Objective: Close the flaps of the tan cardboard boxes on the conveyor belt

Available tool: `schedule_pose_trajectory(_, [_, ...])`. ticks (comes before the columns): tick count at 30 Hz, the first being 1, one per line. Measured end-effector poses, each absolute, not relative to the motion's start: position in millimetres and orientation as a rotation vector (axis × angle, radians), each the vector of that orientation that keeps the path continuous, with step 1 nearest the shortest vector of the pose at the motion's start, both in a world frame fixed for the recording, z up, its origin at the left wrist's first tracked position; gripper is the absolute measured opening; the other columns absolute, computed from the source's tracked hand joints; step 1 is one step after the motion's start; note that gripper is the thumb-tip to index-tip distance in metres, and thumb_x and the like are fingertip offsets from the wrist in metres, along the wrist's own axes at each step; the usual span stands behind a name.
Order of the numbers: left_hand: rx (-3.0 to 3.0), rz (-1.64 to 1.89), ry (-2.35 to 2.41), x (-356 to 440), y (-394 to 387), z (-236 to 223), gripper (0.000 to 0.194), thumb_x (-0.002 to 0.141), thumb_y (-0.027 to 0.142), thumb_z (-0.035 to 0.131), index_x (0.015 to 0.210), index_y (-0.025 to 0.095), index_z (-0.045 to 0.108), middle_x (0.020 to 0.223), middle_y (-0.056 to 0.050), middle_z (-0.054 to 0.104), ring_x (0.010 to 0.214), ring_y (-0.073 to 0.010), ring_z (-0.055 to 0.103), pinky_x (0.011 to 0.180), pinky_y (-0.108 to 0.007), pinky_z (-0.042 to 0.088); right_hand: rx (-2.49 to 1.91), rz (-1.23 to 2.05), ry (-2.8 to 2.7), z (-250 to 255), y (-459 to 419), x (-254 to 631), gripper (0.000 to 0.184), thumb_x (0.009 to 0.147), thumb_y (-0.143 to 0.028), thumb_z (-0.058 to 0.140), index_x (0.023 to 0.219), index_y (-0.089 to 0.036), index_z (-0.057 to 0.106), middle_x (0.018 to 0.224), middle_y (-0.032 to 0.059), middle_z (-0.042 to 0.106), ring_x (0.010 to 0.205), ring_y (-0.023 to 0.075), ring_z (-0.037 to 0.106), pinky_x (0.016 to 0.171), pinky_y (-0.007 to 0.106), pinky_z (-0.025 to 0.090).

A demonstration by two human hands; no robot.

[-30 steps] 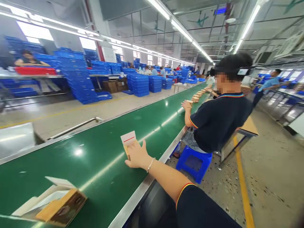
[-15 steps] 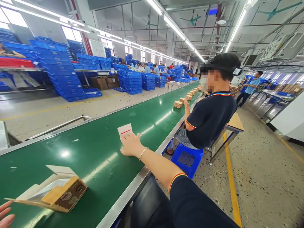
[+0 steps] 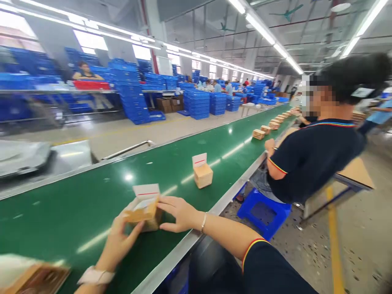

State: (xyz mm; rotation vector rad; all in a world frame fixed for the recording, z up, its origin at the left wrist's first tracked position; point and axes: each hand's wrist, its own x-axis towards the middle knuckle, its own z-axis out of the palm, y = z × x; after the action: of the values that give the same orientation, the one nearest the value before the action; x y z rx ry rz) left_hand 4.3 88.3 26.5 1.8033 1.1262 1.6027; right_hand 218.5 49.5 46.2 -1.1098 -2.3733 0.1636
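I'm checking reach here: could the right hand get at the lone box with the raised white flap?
Probably yes: the lone box stands a little beyond the right hand, with only green belt showing between, though that hand touches the open box the left hand holds.

Tan box [image 3: 146, 214] open, wht flap [image 3: 146, 190] up.

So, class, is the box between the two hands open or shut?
Open: the box has its white flap standing up, and something whitish shows inside.
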Motion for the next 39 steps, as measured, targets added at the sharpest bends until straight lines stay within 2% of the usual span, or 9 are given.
schedule_pose_trajectory(4, [2.127, 1.480, 1.119, 20, 86, 4, 0.039, 0.078, 0.052, 0.059, 0.106, 0.025, 0.066, 0.110, -0.014, 0.068, 0.110, -0.0351, 0.059, 0.096, -0.056, 0.045, -1.046, 0.284, -2.198, 26, 59, 221, 0.072, 0.078, -0.041, 0.068, 0.139, -0.013, 0.042, 0.144, 0.0186, 0.043, 0.139, 0.0262, 0.035, 0.114, 0.046, 0.031])
schedule_pose_trajectory(8, [2.265, 1.311, 1.236, 36, 82, 12, 0.042, 0.089, 0.048, 0.046, 0.120, 0.025, 0.060, 0.129, -0.013, 0.061, 0.121, -0.0327, 0.051, 0.099, -0.057, 0.040, -0.846, 0.339, -2.084, 31, 73, 228, 0.037, 0.086, -0.033, 0.057, 0.120, -0.019, 0.058, 0.127, 0.0123, 0.060, 0.126, 0.0243, 0.049, 0.113, 0.050, 0.030])
schedule_pose_trajectory(12, [2.124, 1.213, 1.164, 57, 84, 27, 0.032, 0.090, 0.043, 0.044, 0.099, 0.023, 0.067, 0.117, -0.011, 0.067, 0.119, -0.0298, 0.052, 0.102, -0.053, 0.038, -0.905, 0.554, -1.781, 39, 76, 226, 0.019, 0.086, -0.034, 0.051, 0.082, -0.022, 0.066, 0.096, 0.0068, 0.069, 0.109, 0.0233, 0.059, 0.109, 0.048, 0.036])
schedule_pose_trajectory(14, [1.843, 1.296, 1.146, 70, 88, 34, 0.025, 0.088, 0.041, 0.048, 0.083, 0.021, 0.062, 0.106, -0.011, 0.067, 0.108, -0.0263, 0.059, 0.097, -0.047, 0.043, -1.053, 0.730, -1.437, 38, 76, 221, 0.017, 0.079, -0.035, 0.059, 0.068, -0.021, 0.061, 0.097, 0.0077, 0.066, 0.109, 0.0247, 0.058, 0.106, 0.045, 0.040])
schedule_pose_trajectory(18, [1.145, 1.318, 1.184, 92, 96, 50, 0.027, 0.074, 0.023, 0.068, 0.091, 0.021, 0.048, 0.104, -0.007, 0.061, 0.095, -0.0192, 0.062, 0.081, -0.034, 0.051, -1.223, 0.940, -0.980, 35, 82, 214, 0.022, 0.066, -0.031, 0.065, 0.082, -0.021, 0.054, 0.106, 0.0091, 0.059, 0.104, 0.0237, 0.058, 0.094, 0.040, 0.050])
schedule_pose_trajectory(21, [0.906, 1.055, 1.149, 101, 101, 64, 0.032, 0.072, 0.010, 0.064, 0.097, 0.019, 0.046, 0.096, -0.007, 0.062, 0.085, -0.0175, 0.064, 0.076, -0.032, 0.053, -1.263, 1.084, -0.881, 38, 88, 217, 0.032, 0.064, -0.024, 0.063, 0.093, -0.021, 0.051, 0.099, 0.0068, 0.062, 0.094, 0.0212, 0.063, 0.081, 0.035, 0.055])
schedule_pose_trajectory(29, [0.863, 0.908, 1.187, 118, 112, 74, 0.025, 0.068, 0.002, 0.065, 0.085, 0.016, 0.052, 0.083, -0.006, 0.065, 0.078, -0.0188, 0.065, 0.077, -0.033, 0.052, -1.344, 1.310, -0.740, 52, 100, 235, 0.028, 0.056, -0.008, 0.060, 0.081, -0.020, 0.054, 0.074, 0.0020, 0.065, 0.067, 0.0191, 0.064, 0.056, 0.028, 0.052])
schedule_pose_trajectory(35, [0.891, 0.897, 1.224, 136, 126, 77, 0.020, 0.071, 0.006, 0.065, 0.082, 0.016, 0.052, 0.074, -0.005, 0.064, 0.072, -0.0187, 0.064, 0.072, -0.033, 0.052, -1.296, 1.147, -0.721, 52, 103, 243, 0.027, 0.062, -0.026, 0.064, 0.087, -0.019, 0.054, 0.082, 0.0051, 0.064, 0.075, 0.0217, 0.065, 0.065, 0.033, 0.055])
schedule_pose_trajectory(39, [0.996, 1.110, 1.252, 142, 116, 95, 0.019, 0.078, 0.014, 0.060, 0.093, 0.017, 0.049, 0.096, -0.012, 0.064, 0.089, -0.0212, 0.064, 0.082, -0.037, 0.050, -1.272, 0.867, -0.734, 50, 95, 253, 0.040, 0.068, -0.041, 0.061, 0.099, -0.019, 0.050, 0.104, 0.0100, 0.060, 0.101, 0.0256, 0.060, 0.088, 0.043, 0.051])
